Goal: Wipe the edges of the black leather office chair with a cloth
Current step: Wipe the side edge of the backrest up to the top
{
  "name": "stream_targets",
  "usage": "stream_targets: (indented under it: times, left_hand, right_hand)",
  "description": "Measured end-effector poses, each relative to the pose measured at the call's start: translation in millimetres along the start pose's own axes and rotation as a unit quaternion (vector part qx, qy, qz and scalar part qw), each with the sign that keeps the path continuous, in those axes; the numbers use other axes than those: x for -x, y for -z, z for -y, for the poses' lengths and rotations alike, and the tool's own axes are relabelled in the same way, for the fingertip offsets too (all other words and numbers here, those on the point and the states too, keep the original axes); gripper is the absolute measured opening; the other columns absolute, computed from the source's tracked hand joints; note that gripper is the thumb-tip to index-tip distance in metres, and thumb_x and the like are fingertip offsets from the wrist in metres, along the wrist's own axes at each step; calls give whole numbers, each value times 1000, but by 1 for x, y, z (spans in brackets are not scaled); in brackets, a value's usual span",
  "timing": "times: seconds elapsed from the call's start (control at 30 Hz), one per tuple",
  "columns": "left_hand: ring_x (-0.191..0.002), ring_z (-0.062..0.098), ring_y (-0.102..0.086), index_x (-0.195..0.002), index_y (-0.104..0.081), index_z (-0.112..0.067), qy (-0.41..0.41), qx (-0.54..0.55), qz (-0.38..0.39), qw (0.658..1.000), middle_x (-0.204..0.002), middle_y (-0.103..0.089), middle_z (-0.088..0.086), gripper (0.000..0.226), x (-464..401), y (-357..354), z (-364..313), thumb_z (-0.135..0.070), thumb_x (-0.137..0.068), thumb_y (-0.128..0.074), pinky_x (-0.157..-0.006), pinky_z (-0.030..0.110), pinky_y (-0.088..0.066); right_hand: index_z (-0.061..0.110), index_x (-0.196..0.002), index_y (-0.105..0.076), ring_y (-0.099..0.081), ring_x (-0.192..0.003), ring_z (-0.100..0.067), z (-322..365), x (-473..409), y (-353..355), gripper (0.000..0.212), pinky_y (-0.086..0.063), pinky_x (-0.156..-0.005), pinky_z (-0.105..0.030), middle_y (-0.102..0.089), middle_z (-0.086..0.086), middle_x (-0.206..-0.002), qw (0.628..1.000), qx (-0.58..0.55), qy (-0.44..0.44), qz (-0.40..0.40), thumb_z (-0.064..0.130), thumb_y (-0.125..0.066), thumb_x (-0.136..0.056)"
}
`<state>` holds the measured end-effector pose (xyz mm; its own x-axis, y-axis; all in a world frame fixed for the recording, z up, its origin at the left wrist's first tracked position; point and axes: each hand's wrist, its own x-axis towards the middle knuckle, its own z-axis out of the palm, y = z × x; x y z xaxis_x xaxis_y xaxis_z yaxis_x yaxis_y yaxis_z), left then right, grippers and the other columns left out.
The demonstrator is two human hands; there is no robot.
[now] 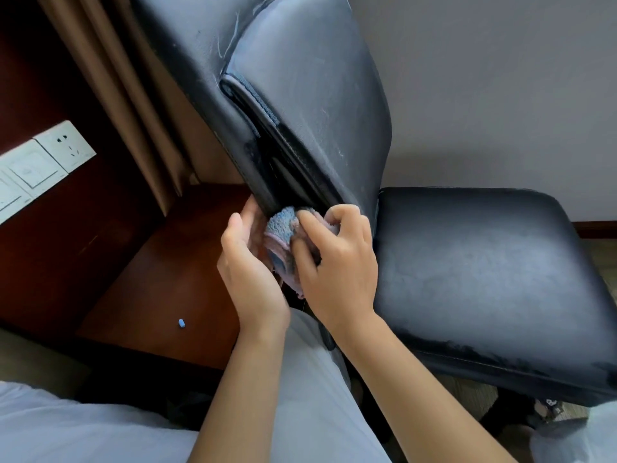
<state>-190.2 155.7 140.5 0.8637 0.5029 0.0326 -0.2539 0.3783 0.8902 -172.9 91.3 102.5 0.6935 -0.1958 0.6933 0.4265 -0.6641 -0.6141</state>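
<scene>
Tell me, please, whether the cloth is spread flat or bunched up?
Bunched up: the cloth sits wadded between the left hand and right hand.

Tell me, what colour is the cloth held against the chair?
The cloth is fluffy blue with pink, seen in the head view, the only view.

No legible text, labels or nos. anywhere. Wall socket plate and switch plate: markings too blurred to read.

The chair backrest runs off the top edge; both hands cover most of the cloth.
</scene>
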Motion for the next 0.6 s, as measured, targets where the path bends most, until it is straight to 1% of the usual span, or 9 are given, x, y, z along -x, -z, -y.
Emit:
stream_targets:
  times: [0.1, 0.17, 0.23, 0.3, 0.33, 0.4, 0.43, 0.47, 0.6]
  left_hand:
    - [-107, 9, -64, -121, -61, -19, 13, -3, -10, 1000, -119, -68, -3, 38, -3, 4, 0, -42, -98, -40, -91, 31, -47]
    - [-104, 10, -65, -128, -55, -17, 26, 4, -30, 999, -128, -62, 3, 45, -5, 7, 1, -46, -96, -44, -91, 33, -48]
    - [-103, 12, -63, -135, -49, -14, 20, -3, -49, 999, -133, -58, 7, 47, -7, 8, 0, -41, -97, -43, -93, 33, -47]
    - [-107, 13, -63, -133, -51, -11, 10, -4, -29, 1000, -127, -62, 6, 44, -5, 6, -2, -34, -98, -37, -88, 28, -48]
    - [-106, 13, -64, -128, -57, -11, 5, -3, -14, 1000, -120, -67, 4, 42, -3, 5, -2, -32, -98, -36, -83, 25, -49]
    - [-94, 10, -67, -112, -65, -15, -1, 1, 16, 1000, -102, -72, -1, 36, 0, 4, -2, -28, -98, -35, -74, 23, -49]
    - [-93, 9, -67, -109, -67, -17, -1, 4, 34, 999, -101, -72, -2, 36, 1, 4, -1, -28, -98, -35, -75, 24, -49]
    - [-97, 11, -67, -109, -67, -18, 3, 12, 49, 999, -105, -72, -1, 36, 1, 4, -1, -28, -97, -34, -77, 26, -48]
    - [-110, 16, -64, -119, -65, -18, 20, 46, 68, 996, -117, -69, 4, 40, -2, 7, -2, -29, -96, -34, -87, 29, -45]
  right_hand:
    - [15, -85, -70, -47, -80, -22, 10, -12, 5, 14, -41, -50, -29, -52, -3, -90, 999, -29, -9, -18, 23, -58, -84]
    - [16, -89, -72, -47, -82, -21, 20, -24, 10, 15, -41, -53, -30, -54, -4, -92, 998, -45, 6, -38, 24, -59, -85]
    - [17, -93, -73, -48, -85, -21, 32, -40, 12, 14, -40, -55, -27, -55, -6, -94, 997, -53, 21, -60, 23, -62, -86]
    - [16, -95, -73, -49, -87, -21, 42, -51, 9, 14, -39, -56, -26, -55, -7, -96, 995, -72, 19, -73, 22, -63, -86]
    - [16, -95, -72, -49, -87, -21, 46, -54, 7, 15, -39, -56, -26, -55, -7, -96, 994, -83, 13, -74, 22, -63, -86]
    - [15, -98, -72, -48, -85, -20, 46, -49, 1, 18, -40, -54, -28, -54, -7, -95, 994, -87, 10, -71, 24, -59, -88]
    - [15, -101, -71, -47, -84, -20, 45, -45, -2, 21, -40, -54, -29, -53, -7, -94, 994, -81, 14, -68, 26, -57, -89]
    - [15, -103, -70, -47, -84, -20, 43, -41, -3, 24, -40, -53, -29, -53, -7, -94, 995, -76, 16, -63, 27, -55, -90]
    - [16, -109, -70, -46, -84, -18, 41, -36, -3, 31, -35, -55, -23, -52, -6, -93, 996, -70, 13, -52, 31, -50, -90]
